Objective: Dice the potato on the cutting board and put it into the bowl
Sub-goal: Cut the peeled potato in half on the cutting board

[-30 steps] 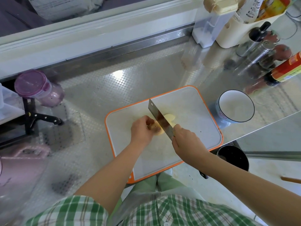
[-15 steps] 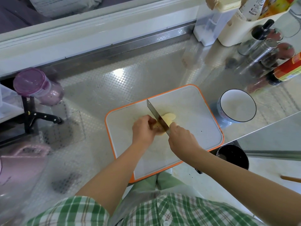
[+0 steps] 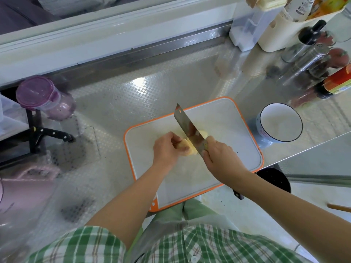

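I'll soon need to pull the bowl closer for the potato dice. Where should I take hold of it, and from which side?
Pinch the rim of the bowl on its near side, thumb inside, fingers on the outer wall, coming from above. It stands upright, empty and handleless. The cutting board lies close on its left and a sauce bottle stands beyond it, so the near side looks freest.

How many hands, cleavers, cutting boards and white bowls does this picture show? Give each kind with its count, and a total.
hands: 2, the left hand and the right hand
cleaver: 1
cutting board: 1
white bowl: 1
total: 5
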The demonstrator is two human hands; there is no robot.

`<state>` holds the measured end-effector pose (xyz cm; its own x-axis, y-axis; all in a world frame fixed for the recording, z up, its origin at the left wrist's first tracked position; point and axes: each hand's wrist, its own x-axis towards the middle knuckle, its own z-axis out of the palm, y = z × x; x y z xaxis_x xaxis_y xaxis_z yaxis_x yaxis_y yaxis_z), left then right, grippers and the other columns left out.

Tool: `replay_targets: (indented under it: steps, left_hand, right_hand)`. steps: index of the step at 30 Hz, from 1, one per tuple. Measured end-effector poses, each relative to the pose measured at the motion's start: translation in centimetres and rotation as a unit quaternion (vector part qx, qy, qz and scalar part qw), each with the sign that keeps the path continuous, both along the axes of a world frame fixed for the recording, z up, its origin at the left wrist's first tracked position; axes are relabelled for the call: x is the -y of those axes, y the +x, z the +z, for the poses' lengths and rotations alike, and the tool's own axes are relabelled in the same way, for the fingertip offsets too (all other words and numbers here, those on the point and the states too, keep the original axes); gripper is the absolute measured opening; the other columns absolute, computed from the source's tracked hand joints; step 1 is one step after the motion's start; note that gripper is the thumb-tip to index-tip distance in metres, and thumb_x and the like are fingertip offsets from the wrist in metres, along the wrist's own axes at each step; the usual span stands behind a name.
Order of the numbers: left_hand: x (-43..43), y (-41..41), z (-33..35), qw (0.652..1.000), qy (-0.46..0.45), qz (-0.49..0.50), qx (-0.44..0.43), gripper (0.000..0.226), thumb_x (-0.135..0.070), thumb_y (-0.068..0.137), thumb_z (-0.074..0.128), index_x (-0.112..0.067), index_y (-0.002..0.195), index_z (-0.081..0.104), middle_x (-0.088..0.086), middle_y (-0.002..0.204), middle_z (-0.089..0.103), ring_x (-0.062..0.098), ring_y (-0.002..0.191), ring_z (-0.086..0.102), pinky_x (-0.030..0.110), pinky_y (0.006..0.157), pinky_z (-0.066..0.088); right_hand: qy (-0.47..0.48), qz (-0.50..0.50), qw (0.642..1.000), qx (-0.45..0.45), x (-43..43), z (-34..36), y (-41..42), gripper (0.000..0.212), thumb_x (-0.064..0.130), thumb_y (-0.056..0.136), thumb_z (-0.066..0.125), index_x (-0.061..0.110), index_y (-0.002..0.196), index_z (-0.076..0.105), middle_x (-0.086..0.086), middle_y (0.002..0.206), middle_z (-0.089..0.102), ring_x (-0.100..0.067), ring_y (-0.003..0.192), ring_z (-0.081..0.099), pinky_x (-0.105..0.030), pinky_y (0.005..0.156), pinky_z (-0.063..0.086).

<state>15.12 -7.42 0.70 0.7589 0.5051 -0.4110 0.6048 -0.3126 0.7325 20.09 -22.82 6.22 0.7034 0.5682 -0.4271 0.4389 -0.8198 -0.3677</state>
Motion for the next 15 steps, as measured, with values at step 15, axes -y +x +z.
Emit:
replay_targets:
  steps: [15]
  left_hand:
    - [-0.05, 0.00, -0.01, 1.000, -0.005, 0.002, -0.001, 0.034, -0.025, 0.063, 0.089, -0.017, 0.089, 0.067, -0.005, 0.081, 0.067, 0.018, 0.079, 0.065, 0.039, 0.077, 0.057]
  right_hand:
    - [-0.031, -0.009, 0.999, -0.031, 0.62, 0.58, -0.76, 0.005, 0.019, 0.101, 0.038, 0.016, 0.098, 0.036, 0.002, 0.072, 0.042, -0.015, 0.062, 0.044, -0.027, 0.051, 0.029]
